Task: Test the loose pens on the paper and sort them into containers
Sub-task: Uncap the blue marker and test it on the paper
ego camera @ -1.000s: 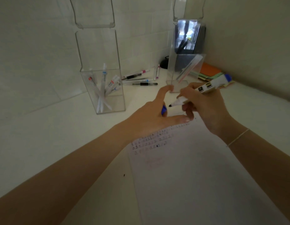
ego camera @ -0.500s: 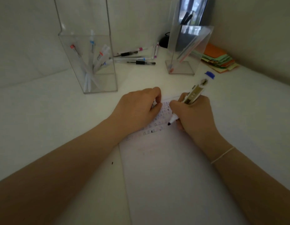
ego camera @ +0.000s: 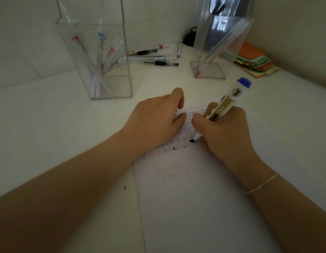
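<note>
Marker, blue end up, tip down on paper by a fresh black dot, prob. mid-test. Right hand grips it in a writing hold; left hand rests curled on sheet's top edge, cap likely inside but can't tell. Left container & right container behind w/ open tabletop between; loose pens lie further back.

I see a white tabletop pushed into a corner. On my left the wall is white with faint tile lines; on my right the wall is plain beige. The light is dim and even.
</note>
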The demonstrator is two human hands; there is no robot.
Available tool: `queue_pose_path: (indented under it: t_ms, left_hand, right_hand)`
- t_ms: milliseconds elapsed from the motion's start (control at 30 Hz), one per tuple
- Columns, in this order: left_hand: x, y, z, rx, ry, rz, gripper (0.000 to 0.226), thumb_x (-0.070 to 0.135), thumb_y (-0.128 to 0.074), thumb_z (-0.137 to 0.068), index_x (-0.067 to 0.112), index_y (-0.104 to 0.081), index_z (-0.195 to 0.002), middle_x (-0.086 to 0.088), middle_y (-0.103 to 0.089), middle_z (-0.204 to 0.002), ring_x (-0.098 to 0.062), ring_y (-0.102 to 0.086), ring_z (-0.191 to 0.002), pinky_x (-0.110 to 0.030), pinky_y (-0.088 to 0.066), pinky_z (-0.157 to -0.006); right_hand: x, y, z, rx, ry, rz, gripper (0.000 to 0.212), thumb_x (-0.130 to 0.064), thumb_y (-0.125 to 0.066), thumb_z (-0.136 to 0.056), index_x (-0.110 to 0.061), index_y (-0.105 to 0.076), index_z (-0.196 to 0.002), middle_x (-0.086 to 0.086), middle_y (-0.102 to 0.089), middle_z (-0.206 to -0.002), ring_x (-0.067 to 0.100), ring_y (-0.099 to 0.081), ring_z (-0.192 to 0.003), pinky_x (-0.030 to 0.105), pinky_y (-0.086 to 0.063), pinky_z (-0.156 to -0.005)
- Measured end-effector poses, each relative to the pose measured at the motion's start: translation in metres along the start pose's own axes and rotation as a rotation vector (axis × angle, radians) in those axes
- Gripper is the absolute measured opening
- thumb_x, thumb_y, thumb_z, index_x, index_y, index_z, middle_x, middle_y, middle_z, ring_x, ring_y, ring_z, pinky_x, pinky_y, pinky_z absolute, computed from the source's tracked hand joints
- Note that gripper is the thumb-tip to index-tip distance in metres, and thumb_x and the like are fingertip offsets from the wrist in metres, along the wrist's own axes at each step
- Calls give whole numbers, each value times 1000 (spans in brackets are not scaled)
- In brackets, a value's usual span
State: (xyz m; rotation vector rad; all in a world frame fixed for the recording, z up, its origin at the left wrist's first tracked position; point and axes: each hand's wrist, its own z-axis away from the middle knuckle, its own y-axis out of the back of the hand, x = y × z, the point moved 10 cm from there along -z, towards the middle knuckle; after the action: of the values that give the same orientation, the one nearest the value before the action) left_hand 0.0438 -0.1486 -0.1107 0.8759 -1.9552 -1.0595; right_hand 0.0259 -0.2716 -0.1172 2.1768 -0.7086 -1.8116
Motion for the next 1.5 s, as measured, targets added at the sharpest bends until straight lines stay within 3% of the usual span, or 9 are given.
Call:
queue_pose_path:
  t_ms: [233, 433, 633, 800, 900, 967, 1033, 1200, 1500]
  left_hand:
    - [1, 8, 1, 47, 2, 75, 17, 23, -49, -88, 15, -44, -101, 5, -51, -71, -11, -47, -58, -31, -41, -54]
    - [4, 16, 3, 101, -42, 179, 24, 21, -32, -86, 10, -46, -102, -3, -54, -78, -17, -48, -64, -37, -42, -58]
    - [4, 19, 4, 123, -33, 245, 31, 20, -37, -92, 12, -43, -121, -1, -58, -104, -19, -59, -77, -40, -51, -67]
    - [-8, 18, 1, 106, 55, 401, 37, 22, -56, -92, 26, -39, -124, 15, -63, -108, -5, -61, -89, -18, -51, -77]
    - [-19, 14, 0, 102, 143, 522, 40, 20, -67, -85, 32, -42, -113, 17, -63, -105, 2, -58, -95, -7, -44, -84]
    - [-23, 11, 0, 106, 176, 549, 39, 19, -71, -81, 31, -44, -107, 17, -61, -104, 5, -58, -97, -7, -44, -87]
    - [-26, 10, 0, 104, 193, 552, 36, 20, -74, -79, 27, -48, -103, 15, -62, -104, 4, -58, -98, -10, -47, -87]
    - [-23, 7, -1, 86, 177, 519, 29, 21, -76, -77, 22, -60, -100, 13, -65, -103, -1, -60, -96, -19, -50, -86]
    - [7, 23, -1, 160, -163, 384, 25, 28, -66, -83, 15, -63, -104, 4, -63, -99, -9, -58, -86, -29, -49, -78]
  right_hand:
    - [1, 0, 0, 9, -12, -18, 32, -9, -63, -76, -9, -42, -52, -5, -41, -39, 5, -39, -33, 8, -31, -36]
    - [2, -5, 3, -58, -38, -85, 22, -7, -64, -76, 3, -55, -58, 2, -54, -41, 12, -45, -34, 18, -41, -37]
    - [-1, 0, 3, 8, -16, -53, 30, -6, -61, -77, -7, -41, -55, 3, -41, -49, 4, -37, -38, 7, -33, -40]
    - [15, 29, -2, 198, -117, -523, 20, -14, -68, -82, -13, -55, -68, 4, -57, -55, 10, -45, -42, 21, -39, -45]
    - [10, 32, -3, 221, -94, -701, 6, -17, -67, -83, -17, -64, -77, -4, -67, -64, 11, -63, -59, 24, -51, -62]
    - [14, 27, -3, 208, -163, -933, 20, -17, -58, -89, -18, -69, -72, -4, -71, -72, 13, -68, -67, 26, -54, -66]
    - [14, 25, -3, 191, -186, -1070, 33, -16, -52, -92, -17, -69, -64, 1, -68, -67, 16, -63, -54, 26, -53, -53]
    - [9, 24, -3, 152, -148, -925, 23, -3, -52, -89, -7, -53, -67, 5, -62, -57, 16, -51, -39, 22, -44, -40]
    - [6, 12, -6, 11, -133, -713, 11, -13, -69, -75, -8, -62, -68, 8, -61, -55, 15, -50, -38, 23, -44, -42]
